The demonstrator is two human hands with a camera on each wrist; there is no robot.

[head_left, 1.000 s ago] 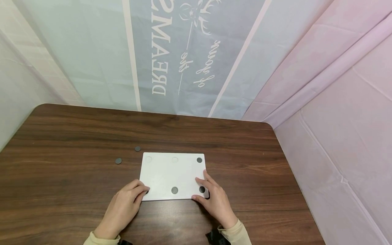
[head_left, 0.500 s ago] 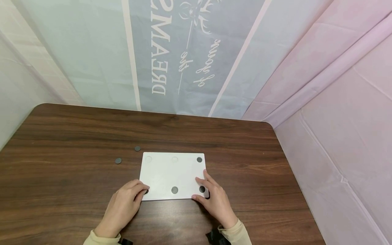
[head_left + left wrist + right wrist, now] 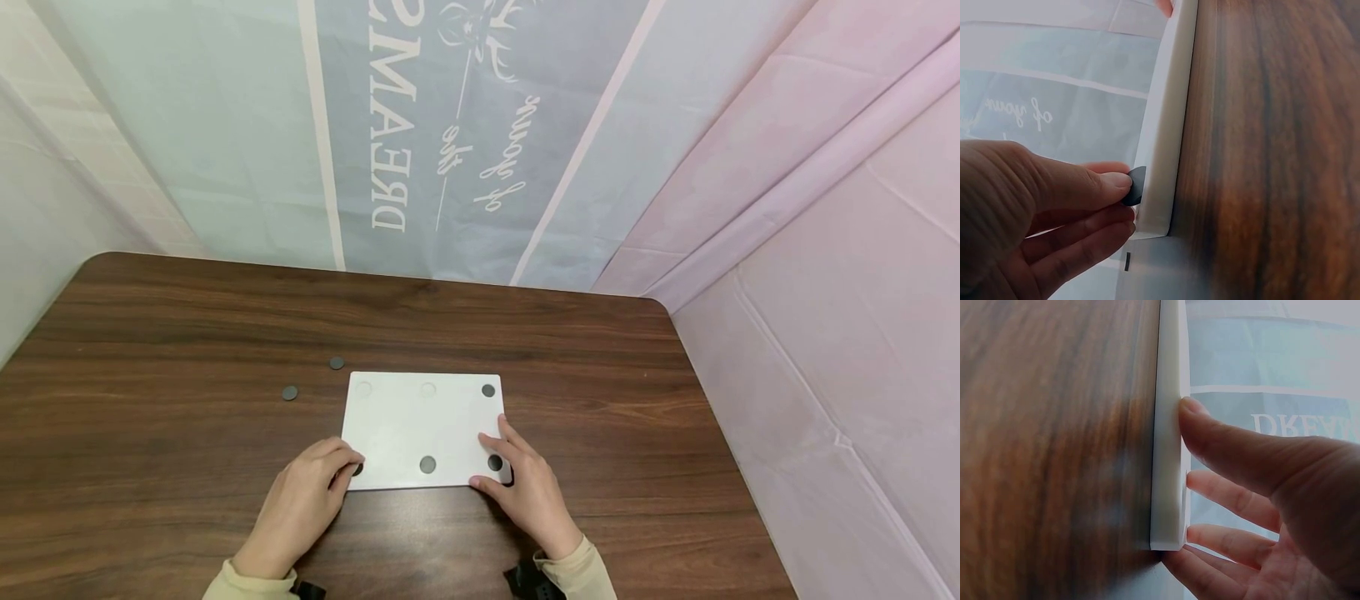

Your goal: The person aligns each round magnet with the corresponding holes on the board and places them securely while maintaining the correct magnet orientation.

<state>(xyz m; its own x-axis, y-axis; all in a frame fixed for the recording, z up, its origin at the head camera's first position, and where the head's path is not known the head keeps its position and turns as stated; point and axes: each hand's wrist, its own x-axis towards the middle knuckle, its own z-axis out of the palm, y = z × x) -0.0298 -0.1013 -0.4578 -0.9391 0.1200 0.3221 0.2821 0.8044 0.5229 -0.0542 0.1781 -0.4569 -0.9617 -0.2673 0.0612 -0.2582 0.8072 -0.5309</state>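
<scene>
The left hand (image 3: 302, 502) pinches a dark grey, flat round disc (image 3: 1137, 185) between thumb and fingertips; the disc is tilted at the upper face of a white rectangular board (image 3: 405, 427), at its near left corner, and its full seating cannot be told. The right hand (image 3: 529, 497) is spread wide at the board's near right corner: the thumb touches the near edge, and the other fingers touch the upper face and the right edge. Between thumb and index finger lies a dark near-right disc (image 3: 495, 462). A grey mid-edge disc (image 3: 427, 464) lies at the middle of the near edge, and a dark far-right disc (image 3: 488, 390) at the far right corner. Faint circular outlines (image 3: 427, 389) mark the far left corner and the middle of the far edge. Two loose grey discs (image 3: 290, 392) lie apart, left of the board's far left corner. The board lies flat on the dark brown wood-grain tabletop (image 3: 187, 358), well apart from the tabletop's far edge. Pale yellow sleeves (image 3: 581, 572) and black wrist-worn devices (image 3: 534, 581) adjoin both hands. Beyond the far edge hangs pale blue-green fabric (image 3: 255, 150) with white lettering.
</scene>
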